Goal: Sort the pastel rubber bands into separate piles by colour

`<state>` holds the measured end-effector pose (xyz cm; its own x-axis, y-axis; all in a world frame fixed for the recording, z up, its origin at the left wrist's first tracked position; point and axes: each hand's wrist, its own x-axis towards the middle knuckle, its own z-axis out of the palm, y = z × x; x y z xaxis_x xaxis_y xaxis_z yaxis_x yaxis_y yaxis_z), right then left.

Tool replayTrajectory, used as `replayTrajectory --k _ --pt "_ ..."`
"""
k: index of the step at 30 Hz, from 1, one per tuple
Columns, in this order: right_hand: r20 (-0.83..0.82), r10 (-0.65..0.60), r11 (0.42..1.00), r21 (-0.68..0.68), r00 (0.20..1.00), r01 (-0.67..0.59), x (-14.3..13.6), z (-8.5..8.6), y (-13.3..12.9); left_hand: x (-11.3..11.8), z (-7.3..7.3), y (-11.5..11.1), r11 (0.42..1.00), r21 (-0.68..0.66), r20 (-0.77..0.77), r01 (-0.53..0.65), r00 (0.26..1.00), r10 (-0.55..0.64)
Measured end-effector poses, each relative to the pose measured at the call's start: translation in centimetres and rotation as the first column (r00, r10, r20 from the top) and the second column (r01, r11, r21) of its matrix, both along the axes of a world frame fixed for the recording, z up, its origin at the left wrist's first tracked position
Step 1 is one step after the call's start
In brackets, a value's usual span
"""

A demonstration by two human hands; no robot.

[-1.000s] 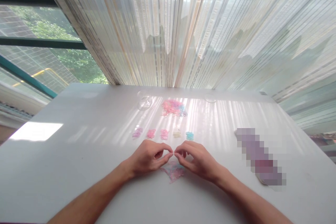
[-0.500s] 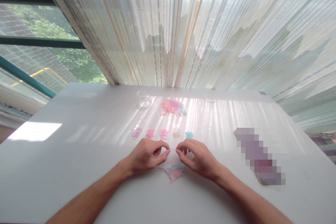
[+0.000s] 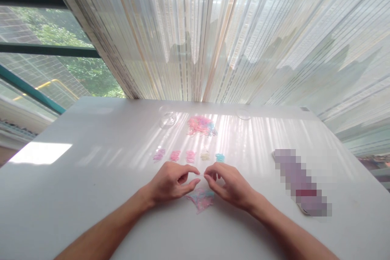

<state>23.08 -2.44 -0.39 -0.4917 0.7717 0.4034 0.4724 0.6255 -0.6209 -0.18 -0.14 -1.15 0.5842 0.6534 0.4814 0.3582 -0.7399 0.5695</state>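
Pinkish pile [image 3: 200,124] near clear container [image 3: 166,126]; left grip [image 3: 170,182] parted, right grip [image 3: 229,183] tight on strand [image 3: 200,175].

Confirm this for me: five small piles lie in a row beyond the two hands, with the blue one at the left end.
Not quite: in the head view, the blue pile is at the right end. The five small piles do lie in a row beyond the left hand and right hand.

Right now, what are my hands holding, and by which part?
Your right hand seems to pinch a thin pale strand by one end; your left hand is open, holding nothing visible.
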Motion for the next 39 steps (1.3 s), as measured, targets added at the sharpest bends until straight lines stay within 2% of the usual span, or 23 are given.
replayTrajectory --k 18,27,34,39 --pt "0.023 0.005 1.000 -0.002 1.000 -0.005 0.07 0.23 -0.04 0.13 0.34 0.01 1.000 0.019 0.013 -0.023 1.000 0.023" --pt "-0.114 -0.030 0.992 -0.123 0.993 0.016 -0.29 0.68 -0.32 0.10 0.43 -0.11 1.000 -0.018 -0.028 -0.001 1.000 0.001" --pt "-0.095 -0.057 0.986 -0.164 0.994 0.041 -0.33 0.76 -0.32 0.08 0.23 -0.11 0.999 -0.040 0.009 0.013 1.000 -0.013" --pt "-0.073 -0.052 0.989 -0.144 0.996 0.041 -0.24 0.47 -0.21 0.04 0.29 -0.16 0.998 -0.058 0.034 0.015 0.999 -0.013"
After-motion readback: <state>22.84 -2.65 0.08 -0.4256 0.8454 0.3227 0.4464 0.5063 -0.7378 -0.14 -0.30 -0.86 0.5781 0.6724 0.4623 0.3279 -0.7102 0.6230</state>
